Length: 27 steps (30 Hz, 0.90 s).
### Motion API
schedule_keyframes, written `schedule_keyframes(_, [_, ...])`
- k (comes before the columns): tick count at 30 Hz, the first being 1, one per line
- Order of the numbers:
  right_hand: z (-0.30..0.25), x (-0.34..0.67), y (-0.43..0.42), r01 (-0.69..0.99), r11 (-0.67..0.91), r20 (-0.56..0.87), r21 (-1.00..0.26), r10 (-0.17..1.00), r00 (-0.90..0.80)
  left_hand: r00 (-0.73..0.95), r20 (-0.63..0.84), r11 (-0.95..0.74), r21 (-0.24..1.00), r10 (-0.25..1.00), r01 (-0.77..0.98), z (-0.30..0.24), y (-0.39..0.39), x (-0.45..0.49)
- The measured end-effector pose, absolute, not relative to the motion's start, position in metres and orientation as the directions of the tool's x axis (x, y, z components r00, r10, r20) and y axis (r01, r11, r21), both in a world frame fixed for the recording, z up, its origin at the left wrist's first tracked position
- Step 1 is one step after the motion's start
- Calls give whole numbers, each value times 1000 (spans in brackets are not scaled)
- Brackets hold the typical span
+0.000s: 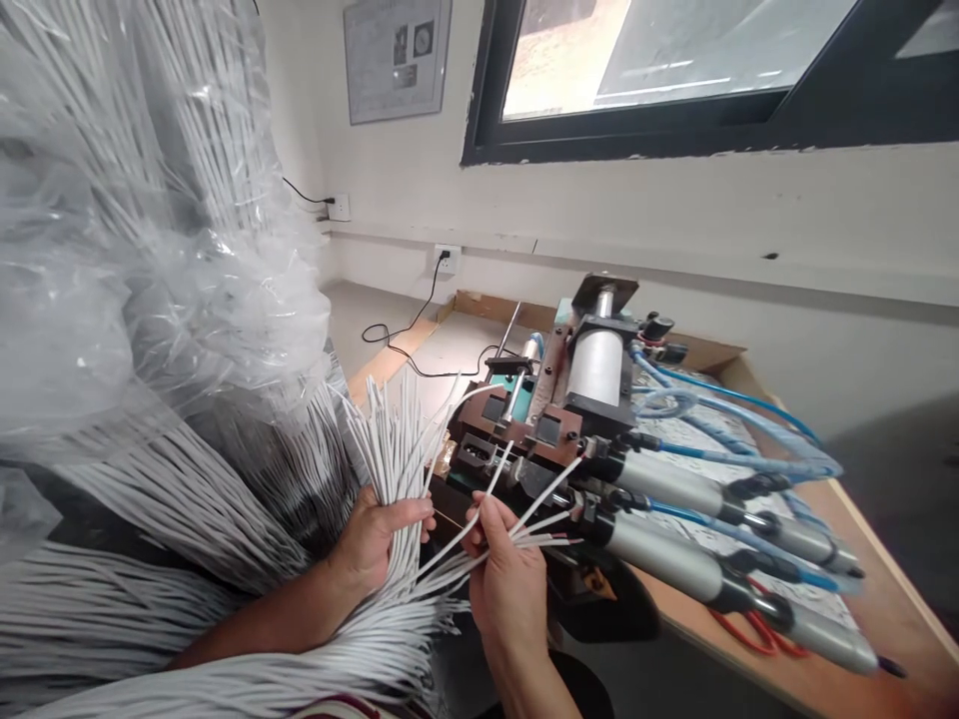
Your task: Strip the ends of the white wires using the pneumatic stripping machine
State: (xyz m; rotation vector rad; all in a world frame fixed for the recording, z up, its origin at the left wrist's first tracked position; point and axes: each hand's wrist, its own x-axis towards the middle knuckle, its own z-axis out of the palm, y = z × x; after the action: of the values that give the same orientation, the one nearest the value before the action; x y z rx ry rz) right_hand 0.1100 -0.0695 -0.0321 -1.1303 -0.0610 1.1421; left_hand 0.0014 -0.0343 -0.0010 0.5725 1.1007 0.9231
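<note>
My left hand is wrapped around a thick bundle of white cables, whose ends fan out upward above the thumb. To its right, my right hand pinches several white cables between thumb and fingers. Their ends spread toward the machine, and a few show dark or reddish tips. Just beyond both hands stands a pneumatic machine with brown plates, metal rods and silver cylinders. One cable in my right hand points up at its front blocks. More white cables lie across below my forearms.
Large plastic-wrapped cable bundles are piled along the left. Blue air hoses and silver cylinders jut out at the right over a wooden-edged bench. A black cord runs to a wall socket.
</note>
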Motion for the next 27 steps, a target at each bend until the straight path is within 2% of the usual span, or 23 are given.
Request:
schedule_keyframes(5, [-30,119,-55,-752,-39,-568,-658,680,462,174,-451,483,812,875,-327,7,-22,12])
schedule_keyframes(14, [-26,131,-46,-911,-54,-636,-409,732,242,170,-478,507,816,862,-277,8,-16,27])
schedule_keyframes(18, [-22,129,-46,-930,-125,-659,-345,738,145,164,-482,509,821,861,-257,3,-19,29])
schedule_keyframes(20, [-19,127,-47,-908,-182,-632,-378,767,109,168,-463,492,832,870,-256,0,-22,29])
schedule_keyframes(23, [-17,122,-51,-816,-242,-545,-524,832,103,221,-431,477,846,875,-238,-6,-25,27])
schedule_keyframes(27, [-24,116,-60,-726,-167,-507,-668,815,279,239,-442,490,845,865,-212,-7,-25,23])
